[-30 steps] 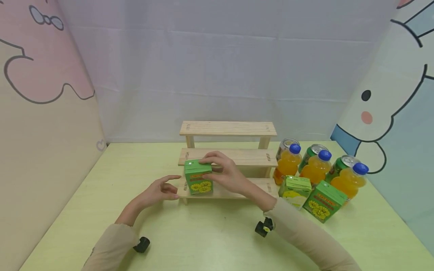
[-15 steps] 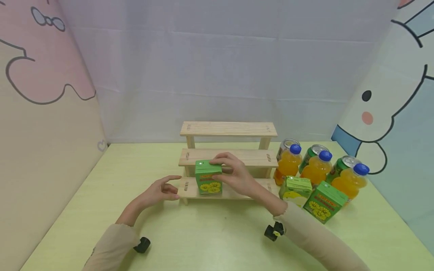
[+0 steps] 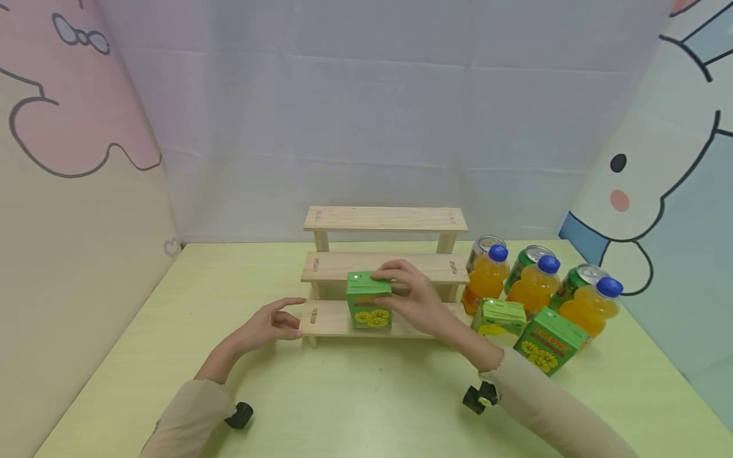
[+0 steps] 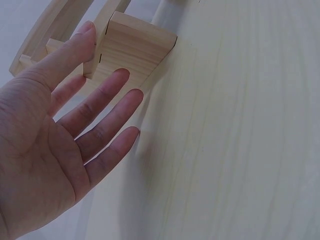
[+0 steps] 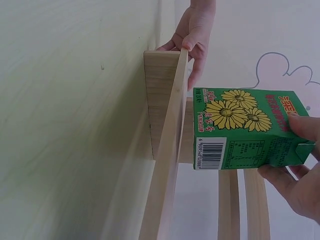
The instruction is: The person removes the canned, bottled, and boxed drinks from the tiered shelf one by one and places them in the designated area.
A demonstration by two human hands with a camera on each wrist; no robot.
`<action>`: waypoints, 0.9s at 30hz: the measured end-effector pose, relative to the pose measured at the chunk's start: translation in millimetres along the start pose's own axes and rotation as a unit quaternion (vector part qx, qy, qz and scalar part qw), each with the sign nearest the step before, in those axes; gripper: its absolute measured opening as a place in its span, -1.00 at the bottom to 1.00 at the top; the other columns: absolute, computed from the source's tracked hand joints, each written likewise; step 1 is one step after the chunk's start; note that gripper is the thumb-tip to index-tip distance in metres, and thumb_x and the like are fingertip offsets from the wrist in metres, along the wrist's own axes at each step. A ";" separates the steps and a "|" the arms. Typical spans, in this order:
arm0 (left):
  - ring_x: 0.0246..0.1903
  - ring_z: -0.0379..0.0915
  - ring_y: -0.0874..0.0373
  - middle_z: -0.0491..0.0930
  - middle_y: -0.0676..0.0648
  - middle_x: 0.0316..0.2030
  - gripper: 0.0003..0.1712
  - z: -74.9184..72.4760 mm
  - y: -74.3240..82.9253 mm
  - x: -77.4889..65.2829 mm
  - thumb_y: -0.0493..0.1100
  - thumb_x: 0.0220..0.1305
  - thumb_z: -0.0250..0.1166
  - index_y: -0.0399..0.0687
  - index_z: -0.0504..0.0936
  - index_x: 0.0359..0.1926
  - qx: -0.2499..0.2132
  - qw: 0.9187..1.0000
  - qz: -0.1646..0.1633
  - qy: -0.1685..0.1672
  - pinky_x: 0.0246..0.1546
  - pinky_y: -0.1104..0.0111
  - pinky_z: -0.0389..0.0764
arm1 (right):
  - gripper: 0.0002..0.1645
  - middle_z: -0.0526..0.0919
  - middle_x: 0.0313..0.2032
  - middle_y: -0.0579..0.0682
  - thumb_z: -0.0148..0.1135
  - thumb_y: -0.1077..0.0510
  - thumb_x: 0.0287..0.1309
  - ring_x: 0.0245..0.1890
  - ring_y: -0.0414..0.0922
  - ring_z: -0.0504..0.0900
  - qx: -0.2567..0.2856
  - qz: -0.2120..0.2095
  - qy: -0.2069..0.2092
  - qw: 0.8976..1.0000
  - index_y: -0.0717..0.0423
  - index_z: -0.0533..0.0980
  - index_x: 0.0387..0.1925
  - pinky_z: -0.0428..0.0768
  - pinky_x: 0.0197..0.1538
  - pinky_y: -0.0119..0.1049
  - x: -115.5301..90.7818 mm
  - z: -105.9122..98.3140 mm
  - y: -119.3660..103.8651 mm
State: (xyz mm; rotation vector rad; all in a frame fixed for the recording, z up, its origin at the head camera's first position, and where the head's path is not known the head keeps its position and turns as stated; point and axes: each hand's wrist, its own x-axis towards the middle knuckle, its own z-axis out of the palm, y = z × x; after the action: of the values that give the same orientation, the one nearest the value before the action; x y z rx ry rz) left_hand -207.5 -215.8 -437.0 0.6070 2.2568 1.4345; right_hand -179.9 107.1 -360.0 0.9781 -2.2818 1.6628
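Observation:
My right hand [image 3: 415, 300] holds a green drink carton [image 3: 366, 308] with yellow flowers on it, thumb and fingers near its top. The carton is upright over the lowest tier of a three-tier wooden rack [image 3: 331, 321]. In the right wrist view a narrow gap shows between the carton's base [image 5: 196, 130] and the plank [image 5: 170, 135]. At the rack's left end my left hand [image 3: 266, 327] rests with fingers extended. Its thumb [image 4: 87, 37] touches or nearly touches the plank's end, and the palm holds nothing.
Right of the rack stand three orange drink bottles [image 3: 485, 280] with blue caps and three cans [image 3: 535, 253] behind them. A yellow-green carton [image 3: 498, 318] and another flowered green carton [image 3: 550, 342] stand in front. A white curtain [image 3: 372, 127] hangs behind the table.
My right hand has carried the green carton rightward along the lowest tier, from its left end toward the middle. The left hand has stayed in place.

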 end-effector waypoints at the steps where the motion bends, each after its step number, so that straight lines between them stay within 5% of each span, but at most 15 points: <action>1: -0.15 0.52 0.00 0.56 -0.21 -0.15 -0.20 -0.2 0.0 0.0 -0.12 0.13 0.30 -0.21 0.12 0.31 0.001 1.000 0.003 -0.002 -0.04 0.00 0.40 | -0.58 0.41 -0.04 0.14 0.27 0.46 -0.07 -0.03 0.04 0.46 -0.003 0.000 0.002 1.000 0.32 0.51 -0.07 0.52 -0.07 -0.28 -1.2 -1.6 -0.3; 27: -0.15 0.50 0.00 0.56 -0.20 -0.16 -0.19 1.2 -0.5 0.7 -0.12 0.12 0.31 -0.16 0.13 0.32 0.001 1.000 -0.002 -0.004 -0.03 0.01 0.40 | -0.59 0.44 -0.08 0.17 0.28 0.48 -0.09 -0.08 -0.10 0.43 -0.044 0.010 0.051 0.998 0.35 0.52 -0.10 0.54 -0.12 -0.34 -28.8 -41.7 0.5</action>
State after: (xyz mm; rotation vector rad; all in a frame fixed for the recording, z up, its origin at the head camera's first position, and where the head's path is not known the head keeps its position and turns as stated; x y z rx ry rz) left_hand -207.5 -214.7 -438.0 0.6072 2.2536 1.4250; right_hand -168.2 156.3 -358.7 0.8349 -2.2837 1.5668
